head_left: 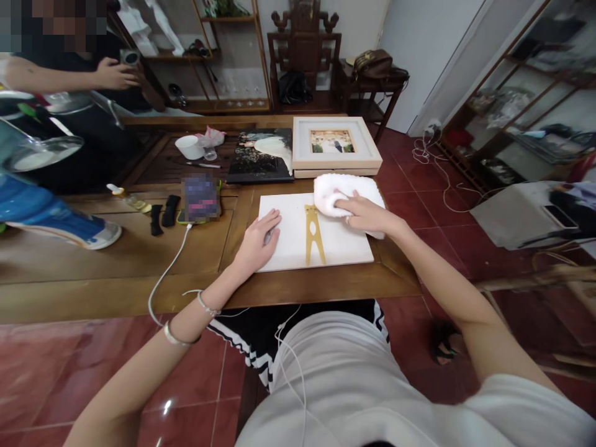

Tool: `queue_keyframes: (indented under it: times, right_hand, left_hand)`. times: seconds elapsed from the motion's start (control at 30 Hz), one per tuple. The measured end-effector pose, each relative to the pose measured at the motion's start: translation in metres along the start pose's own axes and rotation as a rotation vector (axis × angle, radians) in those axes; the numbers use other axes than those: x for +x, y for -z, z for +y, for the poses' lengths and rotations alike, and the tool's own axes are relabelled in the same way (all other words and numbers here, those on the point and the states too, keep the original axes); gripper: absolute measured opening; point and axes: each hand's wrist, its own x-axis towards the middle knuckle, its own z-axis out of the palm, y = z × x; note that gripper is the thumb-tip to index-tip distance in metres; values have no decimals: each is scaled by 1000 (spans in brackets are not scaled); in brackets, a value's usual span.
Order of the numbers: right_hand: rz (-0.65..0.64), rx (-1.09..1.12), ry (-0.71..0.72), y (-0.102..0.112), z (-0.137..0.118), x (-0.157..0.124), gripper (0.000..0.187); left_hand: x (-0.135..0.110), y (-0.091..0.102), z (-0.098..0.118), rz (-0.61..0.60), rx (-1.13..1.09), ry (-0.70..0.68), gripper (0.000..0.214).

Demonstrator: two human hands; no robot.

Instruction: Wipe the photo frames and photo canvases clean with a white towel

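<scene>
A white rectangular panel [288, 239] lies flat on the table in front of me, with a gold A-shaped stand piece [313, 236] at its middle, like the back of a picture frame. My left hand [261, 241] rests on the panel's left edge, fingers stretched out and thumb apart. At the panel's upper right corner, my right hand [361, 212] presses down on a fluffy white cloth [342, 185], its fingers sunk into the folds. The cloth covers that corner.
Behind the panel lie a framed picture [300, 162] and a dark photo panel [254, 174]. To the left are a phone [200, 198] on a white cable, a dropper bottle [130, 200], a white cup [189, 148] and a blue package [46, 211]. Across the table, a person's hand [116, 74] holds a device.
</scene>
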Motion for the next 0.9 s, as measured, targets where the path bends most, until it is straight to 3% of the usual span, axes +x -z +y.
queue_keyframes:
  times: [0.07, 0.17, 0.3, 0.4, 0.5, 0.63, 0.8, 0.9]
  right_hand:
    - [30, -14, 13, -3, 2, 14, 49]
    - [19, -39, -41, -10, -17, 13, 54]
    - [-42, -116, -93, -21, -67, -26, 55]
    - [-119, -133, -2, -21, -100, -65, 53]
    - [-225, -115, 86, -14, -113, -89, 49]
    - [-222, -62, 126, -8, -94, -79, 48]
    - [-40, -61, 113, -17, -45, -20, 46]
    - [75, -86, 118, -24, -28, 15, 44]
  left_hand:
    - [0, 0, 0, -2, 5, 0, 38]
    - [0, -1, 0, 1, 7, -6, 38]
    - [0, -1, 0, 8, 8, -18, 38]
    - [0, -1, 0, -5, 16, -8, 37]
    - [0, -1, 0, -6, 17, -1, 37]
    - [0, 0, 1, -7, 21, 0, 37]
    - [0, 0, 2, -5, 11, 1, 38]
    - [1, 0, 2, 5, 4, -2, 37]
